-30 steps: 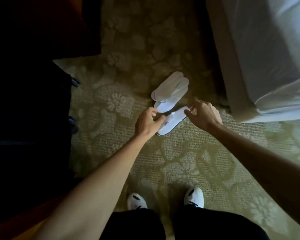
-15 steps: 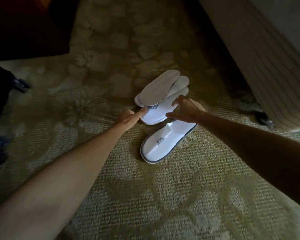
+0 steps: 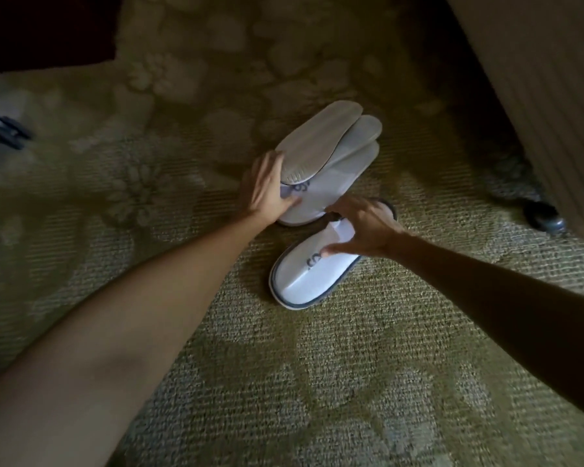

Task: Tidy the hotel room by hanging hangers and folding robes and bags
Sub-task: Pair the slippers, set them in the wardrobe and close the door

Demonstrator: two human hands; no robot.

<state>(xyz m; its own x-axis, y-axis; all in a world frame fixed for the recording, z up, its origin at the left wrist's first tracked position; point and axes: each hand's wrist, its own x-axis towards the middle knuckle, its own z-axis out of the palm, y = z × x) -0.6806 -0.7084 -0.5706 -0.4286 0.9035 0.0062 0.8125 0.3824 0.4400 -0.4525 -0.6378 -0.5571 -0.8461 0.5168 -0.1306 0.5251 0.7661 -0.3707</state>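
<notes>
Four white slippers are counted on the carpet (image 3: 317, 382). Three are piled together in a slippers stack (image 3: 334, 170): the uppermost is turned sole up, a second sole is seen just behind it, and the lowest lies upper side up with a dark logo partly shown. The fourth, a single slipper (image 3: 309, 274) with a dark edge band and a logo on its upper, lies just in front of the stack, touching or nearly touching it.

Two bare hands are shown. The left hand (image 3: 267, 190) is laid open against the near-left edge of the stack, fingers spread along the top sole and thumb resting on the lowest slipper; nothing is clasped. The right hand (image 3: 361, 227) is placed on the single slipper, thumb pressed onto the upper and fingers curled over the opening at the heel end, so that the slipper is grasped.

The surface is a green-gold carpet with a pale floral pattern. A ribbed beige bed skirt (image 3: 536, 79) is seen at upper right, with a dark rounded furniture foot (image 3: 543, 219) below it. The room is dimly lit.
</notes>
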